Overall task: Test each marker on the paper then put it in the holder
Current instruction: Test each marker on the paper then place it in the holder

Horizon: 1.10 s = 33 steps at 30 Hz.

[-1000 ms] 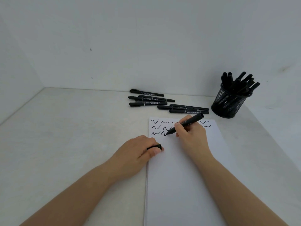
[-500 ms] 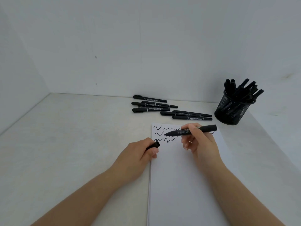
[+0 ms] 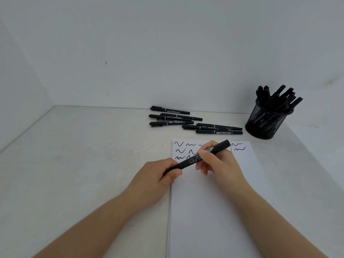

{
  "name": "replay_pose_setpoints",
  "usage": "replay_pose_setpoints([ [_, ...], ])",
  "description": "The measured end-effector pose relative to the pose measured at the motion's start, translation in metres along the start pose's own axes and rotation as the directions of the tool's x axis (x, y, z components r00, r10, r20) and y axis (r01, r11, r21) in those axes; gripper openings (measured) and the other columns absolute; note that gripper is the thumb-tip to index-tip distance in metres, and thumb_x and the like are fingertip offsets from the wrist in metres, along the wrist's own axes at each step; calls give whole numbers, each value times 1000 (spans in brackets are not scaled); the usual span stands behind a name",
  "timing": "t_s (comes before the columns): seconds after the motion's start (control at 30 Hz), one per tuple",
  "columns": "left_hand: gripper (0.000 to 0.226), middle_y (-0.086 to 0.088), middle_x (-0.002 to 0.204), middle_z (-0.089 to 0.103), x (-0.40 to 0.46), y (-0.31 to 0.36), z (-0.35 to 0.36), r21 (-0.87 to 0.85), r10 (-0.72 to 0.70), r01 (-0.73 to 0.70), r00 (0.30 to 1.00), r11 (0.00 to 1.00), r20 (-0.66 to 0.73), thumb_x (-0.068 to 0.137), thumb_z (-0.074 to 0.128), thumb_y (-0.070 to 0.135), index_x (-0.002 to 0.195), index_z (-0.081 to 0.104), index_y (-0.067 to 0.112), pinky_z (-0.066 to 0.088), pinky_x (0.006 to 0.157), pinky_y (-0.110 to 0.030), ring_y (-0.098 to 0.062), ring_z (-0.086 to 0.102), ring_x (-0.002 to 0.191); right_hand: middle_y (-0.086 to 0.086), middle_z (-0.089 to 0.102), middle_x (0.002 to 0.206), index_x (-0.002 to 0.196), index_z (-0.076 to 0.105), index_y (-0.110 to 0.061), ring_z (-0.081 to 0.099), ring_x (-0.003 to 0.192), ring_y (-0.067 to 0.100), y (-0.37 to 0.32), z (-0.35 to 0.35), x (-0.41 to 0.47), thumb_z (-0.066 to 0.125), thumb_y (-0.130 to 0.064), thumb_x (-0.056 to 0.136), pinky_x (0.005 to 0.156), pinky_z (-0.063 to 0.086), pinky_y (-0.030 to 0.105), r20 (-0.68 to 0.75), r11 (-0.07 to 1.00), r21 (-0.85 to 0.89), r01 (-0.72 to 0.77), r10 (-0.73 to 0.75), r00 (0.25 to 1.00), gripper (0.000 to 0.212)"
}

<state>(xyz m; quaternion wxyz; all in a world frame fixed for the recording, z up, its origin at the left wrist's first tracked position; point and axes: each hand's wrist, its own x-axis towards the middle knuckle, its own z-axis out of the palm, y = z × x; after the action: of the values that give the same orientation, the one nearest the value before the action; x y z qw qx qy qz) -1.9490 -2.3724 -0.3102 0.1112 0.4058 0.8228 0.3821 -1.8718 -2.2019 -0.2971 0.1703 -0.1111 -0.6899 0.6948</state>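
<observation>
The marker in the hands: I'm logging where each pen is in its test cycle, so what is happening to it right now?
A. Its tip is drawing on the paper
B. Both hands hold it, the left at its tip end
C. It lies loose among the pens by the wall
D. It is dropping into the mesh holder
B: the right hand grips the marker mid-barrel above the paper, while the left hand holds its tip end.

A pale, off-white matte table (image 3: 74,164) with faint mottling fills the lower view, its far edge meeting a plain white back wall (image 3: 167,53). That wall carries a few small dark specks (image 3: 106,62). A second white wall (image 3: 18,90) runs along the table's left edge, the two walls joining at the far left corner.
</observation>
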Motion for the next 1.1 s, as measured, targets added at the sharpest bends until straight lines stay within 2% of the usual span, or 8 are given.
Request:
replay_pose_setpoints([
  [0.17, 17, 15, 55, 48, -2, -2, -1, -45, 10, -11, 1000, 999, -19, 91, 47, 37, 77, 56, 37, 30, 49, -17, -6, 40, 50, 2, 61, 53, 69, 52, -15, 50, 46, 12, -2, 1, -2, 56, -10, 88, 47, 43, 20, 48, 1000, 6, -5, 5, 999, 20],
  [0.3, 19, 14, 53, 47, -4, 0, -2, -71, 10, -12, 999, 997, -31, 85, 40, 41, 70, 53, 42, 29, 49, -18, -7, 39, 49, -1, 59, 53, 69, 50, -15, 48, 48, 13, -1, 2, -4, 56, -14, 89, 49, 40, 19, 55, 1000, 7, -10, 10, 998, 21],
  [0.47, 26, 10, 48, 40, -6, 0, 0, -167, -1, -3, 1000, 986, -23, 85, 39, 40, 63, 53, 41, 26, 46, -17, -8, 33, 45, -5, 48, 47, 72, 41, -10, 39, 44, 8, 1, 9, -7, 50, -10, 92, 45, 34, 14, 69, 999, 47, 11, -14, 998, 22],
  [0.53, 27, 9, 49, 37, -6, 0, -1, -213, -5, 4, 1000, 977, -6, 85, 39, 39, 62, 54, 40, 25, 45, -17, -8, 31, 45, -6, 46, 46, 75, 40, -9, 38, 44, 7, 1, 11, -7, 50, -11, 92, 46, 33, 14, 87, 997, 69, 32, -38, 996, 20],
  [0.67, 28, 10, 48, 37, -7, 1, -7, -255, -2, 16, 999, 967, 53, 86, 39, 36, 61, 52, 35, 23, 46, -15, -5, 30, 45, -6, 47, 48, 74, 38, -10, 35, 48, 12, -1, 13, -9, 51, -25, 82, 49, 32, 18, 123, 995, 83, 48, -58, 991, 21],
  [0.9, 30, 12, 48, 37, -6, 2, -14, -398, 0, 64, 987, 915, 158, 87, 38, 34, 59, 50, 30, 24, 46, -11, -4, 29, 46, -2, 51, 50, 73, 41, -12, 39, 49, 16, -2, 15, -9, 51, -23, 83, 52, 36, 19, 146, 994, 89, 69, -81, 986, 18],
  [1.0, 30, 11, 45, 39, -4, 4, -11, -390, -26, 72, 992, 918, 122, 87, 38, 36, 60, 51, 29, 25, 45, -10, -4, 30, 43, -3, 50, 48, 73, 40, -11, 40, 45, 12, -2, 16, -7, 51, -14, 92, 49, 35, 14, 101, 995, 54, 81, -86, 991, 22],
  [1.1, 30, 11, 44, 41, -2, 6, -9, -331, -58, 62, 998, 941, 22, 87, 41, 36, 61, 55, 32, 25, 45, -12, -4, 31, 43, -4, 50, 48, 72, 46, -12, 42, 42, 9, -4, 14, -4, 51, -10, 91, 45, 33, 11, 41, 997, -1, 78, -78, 996, 19],
])
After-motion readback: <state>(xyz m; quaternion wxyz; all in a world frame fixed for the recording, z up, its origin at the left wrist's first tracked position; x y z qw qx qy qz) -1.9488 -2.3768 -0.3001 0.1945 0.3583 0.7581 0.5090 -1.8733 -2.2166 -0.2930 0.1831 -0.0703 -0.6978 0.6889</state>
